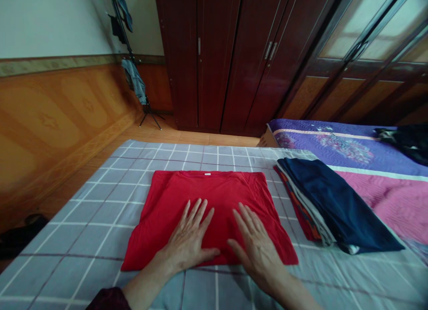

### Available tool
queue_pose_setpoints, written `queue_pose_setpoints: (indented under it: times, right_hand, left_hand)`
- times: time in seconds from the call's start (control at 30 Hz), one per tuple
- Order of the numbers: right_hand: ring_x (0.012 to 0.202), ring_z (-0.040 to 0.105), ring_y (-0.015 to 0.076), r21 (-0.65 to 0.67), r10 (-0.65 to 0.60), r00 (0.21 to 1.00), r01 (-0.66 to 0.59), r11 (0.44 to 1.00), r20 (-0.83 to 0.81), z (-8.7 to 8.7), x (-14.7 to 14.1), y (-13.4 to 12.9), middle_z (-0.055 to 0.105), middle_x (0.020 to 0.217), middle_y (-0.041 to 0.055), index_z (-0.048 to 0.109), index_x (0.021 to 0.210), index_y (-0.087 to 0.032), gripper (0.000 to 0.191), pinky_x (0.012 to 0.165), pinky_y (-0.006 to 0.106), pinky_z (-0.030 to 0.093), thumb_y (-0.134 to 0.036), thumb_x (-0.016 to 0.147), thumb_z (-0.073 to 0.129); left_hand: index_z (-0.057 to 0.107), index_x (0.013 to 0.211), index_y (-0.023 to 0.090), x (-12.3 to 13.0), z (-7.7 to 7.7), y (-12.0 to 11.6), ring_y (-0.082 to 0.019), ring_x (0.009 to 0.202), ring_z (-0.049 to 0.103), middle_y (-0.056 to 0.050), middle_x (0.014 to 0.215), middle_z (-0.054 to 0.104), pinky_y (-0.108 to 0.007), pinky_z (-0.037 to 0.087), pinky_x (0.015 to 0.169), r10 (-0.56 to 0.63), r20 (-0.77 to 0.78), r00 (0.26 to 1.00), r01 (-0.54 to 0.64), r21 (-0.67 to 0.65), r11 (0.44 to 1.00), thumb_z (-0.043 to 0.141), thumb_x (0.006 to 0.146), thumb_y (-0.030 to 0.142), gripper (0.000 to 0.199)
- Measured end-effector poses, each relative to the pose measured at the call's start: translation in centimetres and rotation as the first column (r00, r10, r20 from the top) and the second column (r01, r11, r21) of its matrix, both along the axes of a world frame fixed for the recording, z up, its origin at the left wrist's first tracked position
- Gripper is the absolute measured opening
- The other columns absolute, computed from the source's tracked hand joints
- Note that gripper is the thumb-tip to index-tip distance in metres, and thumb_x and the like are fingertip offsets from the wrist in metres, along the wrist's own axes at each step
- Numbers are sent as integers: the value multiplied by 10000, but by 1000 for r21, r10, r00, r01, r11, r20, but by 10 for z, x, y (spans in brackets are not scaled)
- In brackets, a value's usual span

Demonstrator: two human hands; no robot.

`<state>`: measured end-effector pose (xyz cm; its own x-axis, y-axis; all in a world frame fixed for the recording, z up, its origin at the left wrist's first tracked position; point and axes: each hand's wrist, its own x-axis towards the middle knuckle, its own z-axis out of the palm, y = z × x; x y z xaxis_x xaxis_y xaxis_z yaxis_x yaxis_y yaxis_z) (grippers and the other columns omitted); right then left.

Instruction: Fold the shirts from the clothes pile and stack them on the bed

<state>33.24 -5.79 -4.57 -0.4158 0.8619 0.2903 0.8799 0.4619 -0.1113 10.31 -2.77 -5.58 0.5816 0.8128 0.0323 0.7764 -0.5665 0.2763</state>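
Observation:
A red T-shirt [214, 189], folded into a rough trapezoid, lies on the grey checked bedsheet [100, 216]. At its far edge, a small white label shows in the collar. Over the shirt's middle rests my left hand [190, 238], palm down with fingers spread. My right hand [256, 245] is beside it on the right, also palm down with fingers stretched out and nothing held. Whether the right palm presses on the cloth or hovers just above it, I cannot tell. To the right sits a stack of folded clothes [334, 203], dark blue on top with grey, orange and red layers beneath.
Beyond the stack is a second bed with a purple and pink cover [337, 142], a dark garment [408, 140] on it. A dark red wardrobe [217, 64] stands past the bed's far edge. A coat rack [129, 47] holds clothes in the left corner.

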Motion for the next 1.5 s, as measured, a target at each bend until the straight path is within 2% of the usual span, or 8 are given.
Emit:
queue_pose_setpoints:
  times: [0.2, 0.33, 0.5, 0.8, 1.03, 1.23, 1.4, 1.5]
  right_hand:
    - [1390, 218, 261, -194, 172, 985, -172, 966, -18, -3, -36, 50, 286, 1495, 125, 315, 1441, -130, 667, 1114, 467, 259, -517, 908, 420]
    - [1390, 211, 282, -113, -109, 990, 119, 986, 89, -17, 20, 75, 290, 1493, 135, 338, 1430, -111, 681, 1109, 490, 230, -549, 910, 380]
    - [1342, 297, 358, -63, -419, 886, 439, 897, 200, -6, 41, 81, 357, 1441, 222, 457, 1343, -41, 626, 1069, 510, 264, -473, 891, 453]
    - [1368, 270, 283, -194, 93, 996, -89, 977, 10, 10, -74, 100, 328, 1477, 141, 406, 1394, -128, 532, 1101, 458, 245, -405, 940, 389]
    - [1376, 243, 295, -160, -167, 986, 167, 973, 12, -7, 1, 129, 327, 1474, 161, 375, 1404, -100, 668, 1104, 499, 204, -559, 920, 352]
    - [1364, 241, 356, -49, -456, 890, 454, 889, -16, -4, 50, 91, 306, 1453, 257, 385, 1368, 8, 631, 1065, 524, 258, -453, 937, 372]
    - [1388, 226, 256, -8, -50, 999, 50, 999, 18, -17, 30, 23, 269, 1515, 64, 293, 1452, -248, 592, 1095, 470, 273, -467, 919, 427]
    - [1359, 293, 273, 7, -137, 989, 137, 991, 47, -28, 50, 8, 361, 1472, 68, 376, 1416, -236, 534, 1061, 491, 325, -451, 928, 403]
  left_hand:
    - [173, 1483, 229, 0, -3, 1, -299, 1425, 21, -105, 1556, 62, -542, 74, 1145, 10, -13, 1000, -10, -7, 1000, 597, 754, 580, 914]
    - [147, 1485, 260, 0, 2, 1, -304, 1422, -4, -103, 1555, 16, -556, 55, 1138, 12, -17, 1000, -12, -46, 999, 579, 752, 622, 924]
    - [143, 1487, 222, -2, 13, 4, -309, 1420, 5, -116, 1551, 39, -546, 92, 1139, -2, -31, 1000, -1, -104, 995, 556, 772, 635, 923]
    - [327, 1434, 163, -19, 5, 72, -269, 1406, 191, -99, 1504, 294, -541, 143, 1131, 225, -55, 973, -216, 131, 968, 372, 938, 339, 528]
    - [347, 1431, 165, -35, -17, 82, -330, 1409, 137, -127, 1516, 250, -580, 117, 1113, 328, -36, 944, -317, 177, 932, 353, 902, 578, 671]
    - [354, 1425, 138, -40, -18, 86, -345, 1402, 158, -152, 1517, 232, -595, 148, 1093, 397, -67, 915, -378, 198, 904, 309, 903, 604, 701]
    - [380, 1411, 158, -38, -22, 87, -329, 1398, 188, -142, 1507, 269, -581, 168, 1093, 397, -61, 916, -373, 236, 897, 337, 904, 580, 661]
    - [385, 1409, 154, -41, -15, 79, -323, 1400, 184, -148, 1501, 277, -580, 166, 1094, 388, -87, 918, -361, 224, 905, 363, 905, 551, 642]
